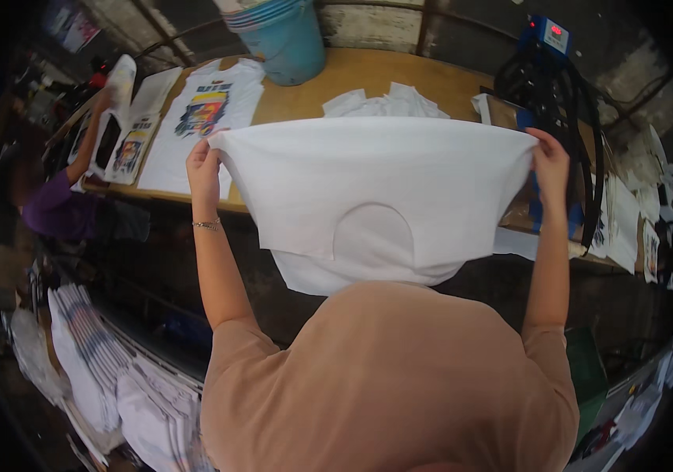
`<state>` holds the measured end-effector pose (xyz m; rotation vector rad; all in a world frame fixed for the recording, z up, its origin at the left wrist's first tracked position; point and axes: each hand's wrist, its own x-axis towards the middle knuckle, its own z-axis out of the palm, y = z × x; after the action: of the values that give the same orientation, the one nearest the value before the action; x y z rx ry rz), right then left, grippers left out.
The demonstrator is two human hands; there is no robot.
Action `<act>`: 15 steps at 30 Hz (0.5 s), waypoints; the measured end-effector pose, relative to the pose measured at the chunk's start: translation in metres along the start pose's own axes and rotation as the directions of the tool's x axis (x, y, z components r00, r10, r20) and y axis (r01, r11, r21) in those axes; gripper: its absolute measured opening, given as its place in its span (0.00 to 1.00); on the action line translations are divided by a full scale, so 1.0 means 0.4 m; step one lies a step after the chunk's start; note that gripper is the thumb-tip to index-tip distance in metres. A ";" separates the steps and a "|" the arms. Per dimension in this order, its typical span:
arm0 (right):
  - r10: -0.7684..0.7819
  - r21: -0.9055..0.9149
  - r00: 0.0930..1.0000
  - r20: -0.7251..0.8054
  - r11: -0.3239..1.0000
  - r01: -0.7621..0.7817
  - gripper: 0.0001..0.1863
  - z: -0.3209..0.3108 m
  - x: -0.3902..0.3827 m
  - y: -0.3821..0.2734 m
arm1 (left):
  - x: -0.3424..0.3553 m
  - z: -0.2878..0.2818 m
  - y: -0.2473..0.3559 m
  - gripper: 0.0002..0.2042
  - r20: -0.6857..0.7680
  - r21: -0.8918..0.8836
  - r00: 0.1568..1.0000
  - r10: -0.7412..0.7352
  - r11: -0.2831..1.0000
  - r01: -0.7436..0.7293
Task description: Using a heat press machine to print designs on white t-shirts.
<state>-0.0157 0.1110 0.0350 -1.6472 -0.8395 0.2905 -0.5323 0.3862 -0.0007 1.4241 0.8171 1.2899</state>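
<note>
Head view: the plain white cotton T-shirt [376, 197], light, soft and limp, hangs spread above the desk [368, 75], left hand [204, 167] and right hand [550, 161] fingers pinching its upper corners, the natural holds.

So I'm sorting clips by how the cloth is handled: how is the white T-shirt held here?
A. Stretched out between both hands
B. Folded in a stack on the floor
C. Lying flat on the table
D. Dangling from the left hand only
A: the left hand and right hand each pinch an upper corner of the white T-shirt, spread above the wooden table.
</note>
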 end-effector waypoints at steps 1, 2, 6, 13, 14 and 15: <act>0.016 -0.069 1.000 0.012 0.998 -0.015 0.12 0.018 0.021 0.052 | 0.018 0.009 -0.029 0.13 0.043 0.048 0.998 -0.046 0.998 0.044; 0.023 -0.152 0.999 -0.025 0.988 -0.026 0.12 0.058 0.033 0.082 | 0.028 0.032 -0.053 0.13 0.031 0.061 0.994 -0.100 0.993 0.098; 0.170 -0.172 0.984 -0.053 0.969 -0.177 0.15 0.178 0.093 0.237 | 0.115 0.023 -0.253 0.12 0.079 0.079 0.972 -0.222 0.973 0.215; 0.073 -0.358 0.997 -0.010 0.931 -0.072 0.15 0.353 0.074 0.455 | 0.143 0.064 -0.614 0.18 -0.134 0.521 0.991 -0.031 0.848 0.096; -0.004 -0.354 1.000 0.020 0.935 0.011 0.14 0.329 0.022 0.477 | 0.146 0.130 -0.614 0.22 -0.056 0.570 0.990 -0.128 0.810 0.137; 0.036 -0.254 0.995 0.093 0.967 -0.011 0.14 0.326 -0.042 0.480 | 0.128 0.179 -0.621 0.20 -0.033 0.522 0.992 -0.119 0.845 0.119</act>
<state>-0.0365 0.1910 -0.1826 -1.8943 -0.9628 0.2907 -0.4184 0.4835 -0.2174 1.7619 1.3076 1.0057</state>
